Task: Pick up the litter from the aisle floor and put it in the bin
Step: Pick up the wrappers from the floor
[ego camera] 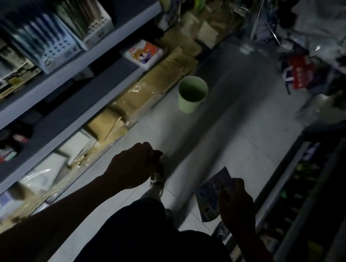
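Note:
A pale green bin (192, 94) stands upright on the grey aisle floor, well ahead of both hands and beside the left shelving. My right hand (236, 204) holds a flat blue-and-white printed wrapper (209, 197) by its right edge, low at the right of the aisle. My left hand (132, 167) is curled near the centre, and something small and dark seems pinched at its fingertips; the dim light hides what it is. Both hands are about level with each other, short of the bin.
Grey shelves (70, 70) with books and file trays run along the left, brown paper-wrapped packs (141, 96) stacked at their foot. Dark shelving (317, 192) lines the right. Plastic bags and a red packet (301, 72) crowd the far end. My shoe (157, 185) is on the tiles.

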`<state>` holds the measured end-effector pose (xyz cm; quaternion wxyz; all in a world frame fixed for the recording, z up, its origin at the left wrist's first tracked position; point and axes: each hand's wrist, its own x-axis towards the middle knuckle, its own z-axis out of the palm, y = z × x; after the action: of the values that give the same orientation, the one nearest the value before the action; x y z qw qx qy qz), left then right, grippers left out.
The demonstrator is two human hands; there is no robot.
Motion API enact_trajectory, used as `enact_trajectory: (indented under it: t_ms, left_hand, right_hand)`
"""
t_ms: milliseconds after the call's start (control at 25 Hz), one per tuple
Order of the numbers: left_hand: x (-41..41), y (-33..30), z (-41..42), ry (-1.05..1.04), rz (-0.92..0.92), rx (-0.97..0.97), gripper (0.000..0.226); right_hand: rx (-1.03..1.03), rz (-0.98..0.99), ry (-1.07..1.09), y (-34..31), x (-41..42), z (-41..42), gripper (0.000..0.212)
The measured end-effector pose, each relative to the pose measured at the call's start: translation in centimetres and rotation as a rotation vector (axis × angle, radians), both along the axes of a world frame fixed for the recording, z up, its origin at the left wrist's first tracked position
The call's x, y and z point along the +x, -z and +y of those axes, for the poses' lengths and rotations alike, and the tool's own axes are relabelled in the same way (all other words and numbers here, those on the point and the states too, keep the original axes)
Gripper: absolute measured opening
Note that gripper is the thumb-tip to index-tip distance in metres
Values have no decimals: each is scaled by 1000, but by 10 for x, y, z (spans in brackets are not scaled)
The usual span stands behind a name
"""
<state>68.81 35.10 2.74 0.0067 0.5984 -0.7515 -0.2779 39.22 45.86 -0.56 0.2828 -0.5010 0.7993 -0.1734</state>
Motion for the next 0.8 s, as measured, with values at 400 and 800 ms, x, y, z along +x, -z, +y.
enact_trajectory:
  t_ms: [400, 800]
  left_hand:
    - [-2, 27, -145, 30, -31, 45, 26]
    - [-117, 33, -288, 11, -162, 82, 24]
  right_hand:
    - [-53, -35, 40, -18, -8, -205, 37]
    - [-139, -77, -46, -14, -119, -393, 35]
